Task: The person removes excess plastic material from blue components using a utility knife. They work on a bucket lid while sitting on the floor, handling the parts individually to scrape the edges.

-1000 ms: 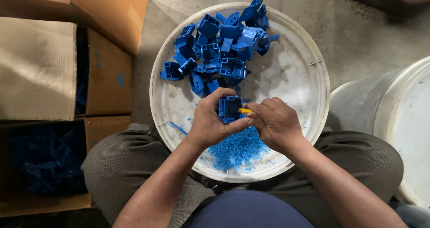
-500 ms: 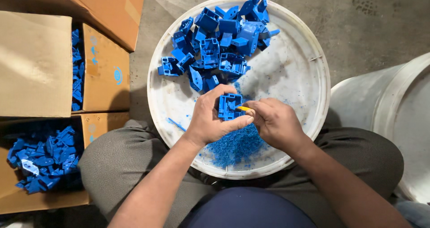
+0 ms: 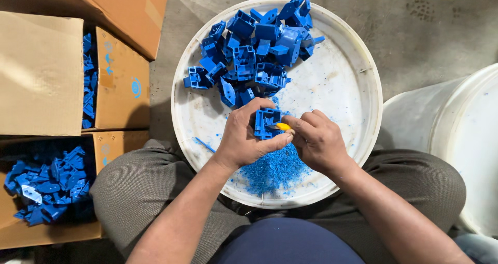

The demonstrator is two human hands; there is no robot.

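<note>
Seated worker, seen from above, trimming a moulded part over a round white tray (image 3: 358, 87) that rests on the lap. The left hand (image 3: 244, 139) grasps a small blue plastic part (image 3: 265, 123), fingers curled over its top edge and thumb pressed along its lower side, holding it just above the tray's near half. The right hand (image 3: 319, 139) is clenched around a small yellow-tipped tool (image 3: 282, 126), whose tip touches the right edge of the part; the tool's body is hidden within the closed fingers. Directly beneath both hands lies a mound of fine blue shavings (image 3: 275, 170), heaped against the tray's near rim. A pile of similar blue parts (image 3: 254, 51) occupies the far half of the tray, well apart from the shavings. To the worker's left stand open cardboard boxes: the nearer box (image 3: 52, 233) holds loose blue pieces (image 3: 46, 183); the farther box (image 3: 122, 87) shows more blue pieces in the gap beside its flap. A large white bucket (image 3: 456, 124) stands to the worker's right on the concrete floor (image 3: 425, 25).
</note>
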